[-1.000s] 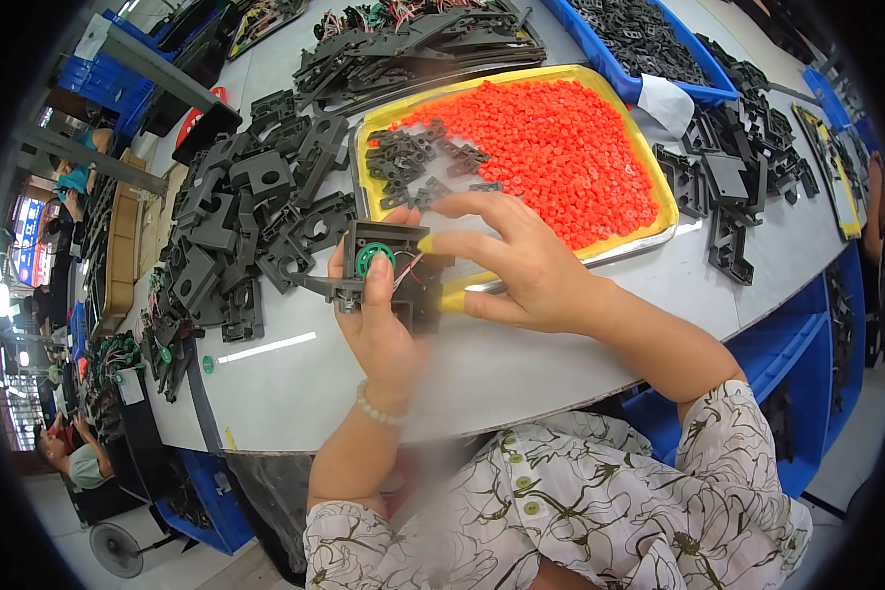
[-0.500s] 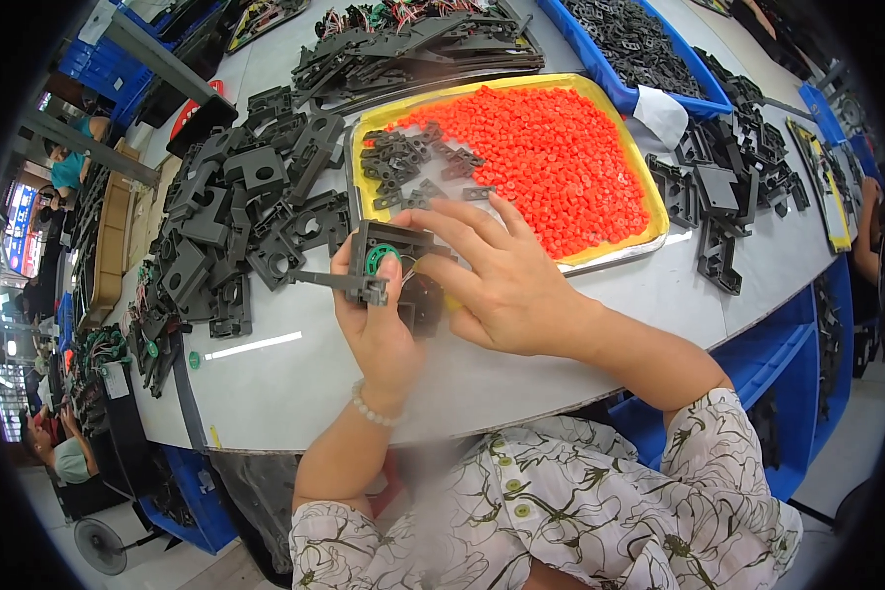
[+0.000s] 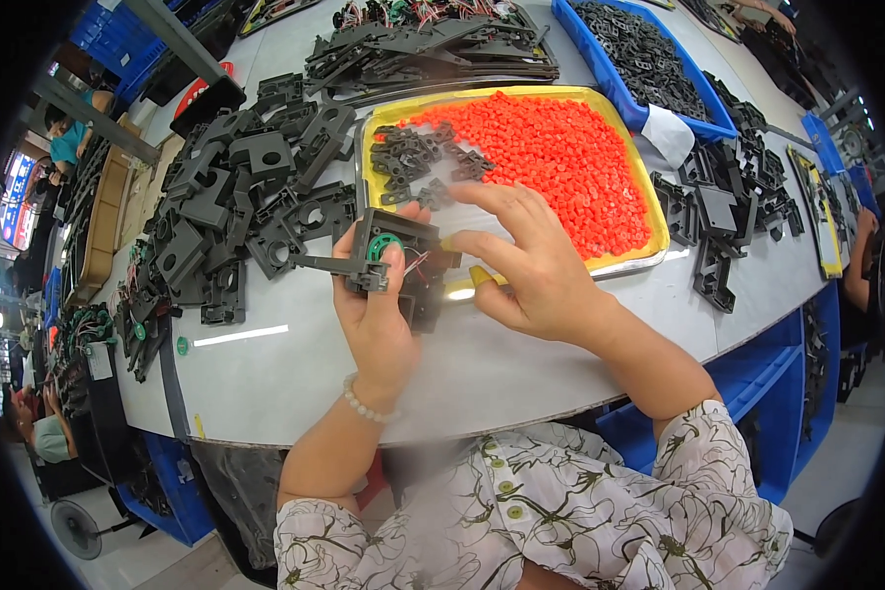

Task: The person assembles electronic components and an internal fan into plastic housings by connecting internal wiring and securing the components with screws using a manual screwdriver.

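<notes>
My left hand (image 3: 377,329) is closed around a dark grey plastic housing (image 3: 418,232), with a long arm of it sticking out to the left. A green round disc (image 3: 380,246) sits in the housing, and thin red and white wires run beside it. My left thumb presses near the disc. Just right of the housing is my right hand (image 3: 539,270), fingers spread and apart from it, with yellow covers on the thumb and a fingertip. Beyond both hands lies a yellow-lined tray (image 3: 651,208) with small red-orange plastic pieces (image 3: 575,157) and small dark grey parts (image 3: 403,162).
Large grey housings (image 3: 211,202) are heaped at the left. Long dark parts (image 3: 433,54) with wires lie at the back. A blue bin (image 3: 634,108) of small parts stands back right, near more dark parts (image 3: 718,211). Other people sit at the sides.
My right hand has drawn back to the right, away from the housing, and its fingers have spread. The left hand still holds the housing in nearly the same place.
</notes>
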A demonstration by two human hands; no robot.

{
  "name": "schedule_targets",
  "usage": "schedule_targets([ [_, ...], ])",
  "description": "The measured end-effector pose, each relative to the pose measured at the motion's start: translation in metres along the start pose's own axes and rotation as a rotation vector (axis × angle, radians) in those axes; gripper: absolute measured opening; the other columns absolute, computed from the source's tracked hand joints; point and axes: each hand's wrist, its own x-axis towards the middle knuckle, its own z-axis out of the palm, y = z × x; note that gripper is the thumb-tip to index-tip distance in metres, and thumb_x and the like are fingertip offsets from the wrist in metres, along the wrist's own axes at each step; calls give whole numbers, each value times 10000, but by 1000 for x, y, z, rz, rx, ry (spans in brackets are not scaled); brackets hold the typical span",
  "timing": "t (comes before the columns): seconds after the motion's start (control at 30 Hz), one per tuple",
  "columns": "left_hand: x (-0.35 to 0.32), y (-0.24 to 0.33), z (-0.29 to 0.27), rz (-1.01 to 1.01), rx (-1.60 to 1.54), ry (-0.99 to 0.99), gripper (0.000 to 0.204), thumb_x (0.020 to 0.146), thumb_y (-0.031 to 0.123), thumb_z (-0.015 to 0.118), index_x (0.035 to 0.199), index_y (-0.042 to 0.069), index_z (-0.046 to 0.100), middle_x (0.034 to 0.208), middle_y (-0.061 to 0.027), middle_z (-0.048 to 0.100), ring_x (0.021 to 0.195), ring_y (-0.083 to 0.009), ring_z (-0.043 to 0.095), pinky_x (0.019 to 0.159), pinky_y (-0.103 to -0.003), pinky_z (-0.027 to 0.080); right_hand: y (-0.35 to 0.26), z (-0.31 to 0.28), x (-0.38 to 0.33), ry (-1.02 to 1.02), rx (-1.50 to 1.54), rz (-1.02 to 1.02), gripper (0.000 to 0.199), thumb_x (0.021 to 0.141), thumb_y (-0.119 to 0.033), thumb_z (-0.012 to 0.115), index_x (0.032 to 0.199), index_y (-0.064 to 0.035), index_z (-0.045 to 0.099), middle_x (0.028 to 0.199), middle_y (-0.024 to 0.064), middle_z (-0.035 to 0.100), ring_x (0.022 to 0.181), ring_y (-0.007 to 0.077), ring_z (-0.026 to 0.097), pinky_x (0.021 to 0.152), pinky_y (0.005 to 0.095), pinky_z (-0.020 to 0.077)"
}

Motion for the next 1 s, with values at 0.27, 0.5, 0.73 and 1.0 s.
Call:
schedule_targets([
  [0.27,-2,3,-1,-60,-83,-78,328,887,106,489,1176,0,374,1139,-176,526,1042,-211,524,872,-334,456,-5,3,-1,-68,-45,-105,331,601,-105,597,931,-109,573,1228,137,436,1145,321,416,897,570,306],
  [0.5,-3,-1,-1,-101,-93,-26,340,883,108,496,1185,3,378,1149,-171,530,1030,-212,537,836,-321,474,-4,11,-3,-130,-56,-16,275,652,-184,578,917,-109,574,1230,136,433,1168,328,393,876,577,318],
  [0.73,-5,-9,2,-216,-132,24,352,868,105,518,1185,-3,411,1125,-173,539,1033,-256,543,882,-363,451,-1,11,-11,-156,-83,77,295,619,-182,623,901,-100,588,1239,137,425,1218,338,353,907,573,314],
  [1.0,-3,-4,-4,-348,-150,-40,437,919,251,402,1217,-68,405,1219,-157,491,1129,-223,481,926,-337,417,3,1,-13,-22,95,36,281,691,-212,605,948,-102,575,1212,135,435,1134,324,422,888,553,333],
])
